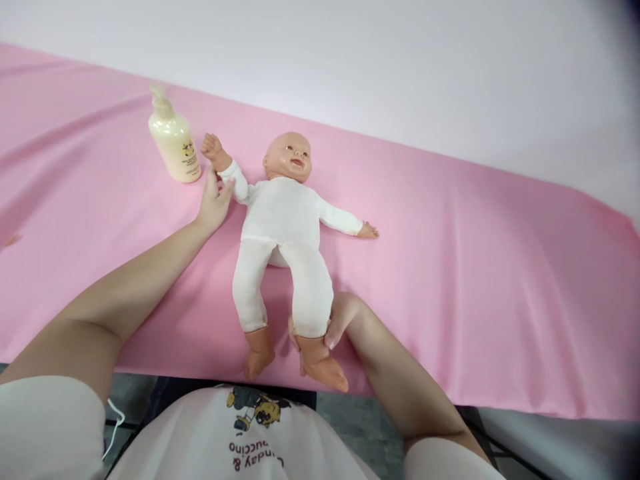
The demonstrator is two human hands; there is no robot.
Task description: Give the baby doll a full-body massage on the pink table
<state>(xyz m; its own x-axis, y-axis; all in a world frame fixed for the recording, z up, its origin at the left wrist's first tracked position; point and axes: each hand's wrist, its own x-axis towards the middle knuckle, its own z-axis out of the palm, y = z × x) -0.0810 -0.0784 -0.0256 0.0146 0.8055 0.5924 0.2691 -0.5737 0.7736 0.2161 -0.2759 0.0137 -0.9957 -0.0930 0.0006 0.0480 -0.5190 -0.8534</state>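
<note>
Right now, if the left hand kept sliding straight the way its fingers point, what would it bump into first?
Probably the lotion bottle: the left hand points up past the doll's raised arm, which its fingers already touch. Depth is unclear.

1. A pink sheet (475,267) covers the surface, lying in soft folds;
2. A plain pale wall (400,60) rises behind it;
3. Grey floor (345,407) shows below the near edge; light is even.

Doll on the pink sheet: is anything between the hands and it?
Nothing visible. The left hand already touches the doll at its raised arm, and the right hand grips its ankle. The lotion bottle stands apart, beyond the left hand.
</note>
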